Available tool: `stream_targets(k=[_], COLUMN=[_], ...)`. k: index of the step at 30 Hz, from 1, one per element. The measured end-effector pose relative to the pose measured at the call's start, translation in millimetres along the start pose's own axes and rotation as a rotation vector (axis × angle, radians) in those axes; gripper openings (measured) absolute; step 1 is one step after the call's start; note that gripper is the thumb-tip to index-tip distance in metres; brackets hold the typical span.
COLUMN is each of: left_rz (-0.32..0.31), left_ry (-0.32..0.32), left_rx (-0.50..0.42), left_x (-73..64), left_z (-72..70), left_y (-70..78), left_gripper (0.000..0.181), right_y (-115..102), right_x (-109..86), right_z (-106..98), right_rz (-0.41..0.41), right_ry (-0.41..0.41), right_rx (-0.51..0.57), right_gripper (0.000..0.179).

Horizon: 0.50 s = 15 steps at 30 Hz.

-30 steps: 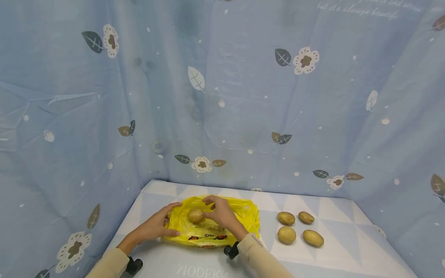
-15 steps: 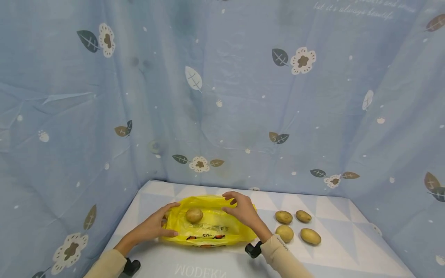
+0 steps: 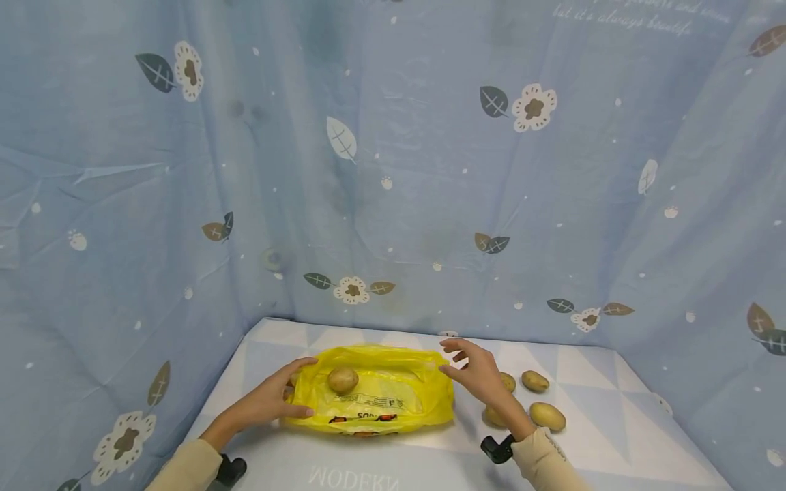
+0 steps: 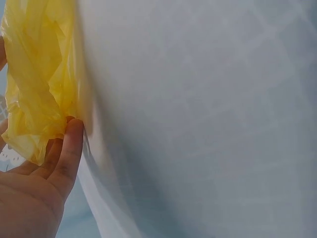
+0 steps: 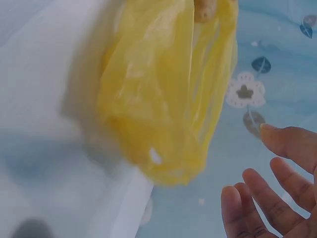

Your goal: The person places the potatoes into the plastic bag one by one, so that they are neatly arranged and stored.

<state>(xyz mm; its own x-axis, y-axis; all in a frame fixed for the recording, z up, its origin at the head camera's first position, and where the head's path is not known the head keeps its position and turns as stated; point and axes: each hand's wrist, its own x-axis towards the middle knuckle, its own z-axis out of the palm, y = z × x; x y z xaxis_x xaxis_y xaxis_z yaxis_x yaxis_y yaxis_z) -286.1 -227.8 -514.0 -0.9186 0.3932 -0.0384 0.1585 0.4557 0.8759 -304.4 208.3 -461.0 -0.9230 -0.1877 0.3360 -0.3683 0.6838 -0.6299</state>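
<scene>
A yellow plastic bag with printing lies on the table with its mouth spread wide. One potato rests inside it, toward the left end. My left hand holds the bag's left end, thumb at the front and fingers at the back; the left wrist view has its fingertips against the crumpled plastic. Just past the bag's right end, my right hand is in the air with loosely bent fingers and nothing in them. In the right wrist view those fingers are apart from the bag.
Several potatoes lie on the table right of the bag, among them a small one at the back and a longer one nearer. My right hand and forearm partly cover the others. A blue patterned curtain stands behind the table.
My right hand has let go of the potato inside the bag and moved right, out over the bag's right end toward the loose potatoes. The left hand has stayed on the bag.
</scene>
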Motion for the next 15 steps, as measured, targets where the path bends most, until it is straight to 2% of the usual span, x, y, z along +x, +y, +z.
stream_targets(k=[15], left_rz=[-0.004], left_ry=[-0.009], left_rx=[0.003], left_x=[0.0], left_z=[-0.1], left_y=[3.4], left_gripper=[0.096], right_y=[36.5], right_x=[-37.4], right_z=[-50.4], right_rz=[0.125], right_ry=[0.068], right_rx=[-0.022], right_gripper=[0.046])
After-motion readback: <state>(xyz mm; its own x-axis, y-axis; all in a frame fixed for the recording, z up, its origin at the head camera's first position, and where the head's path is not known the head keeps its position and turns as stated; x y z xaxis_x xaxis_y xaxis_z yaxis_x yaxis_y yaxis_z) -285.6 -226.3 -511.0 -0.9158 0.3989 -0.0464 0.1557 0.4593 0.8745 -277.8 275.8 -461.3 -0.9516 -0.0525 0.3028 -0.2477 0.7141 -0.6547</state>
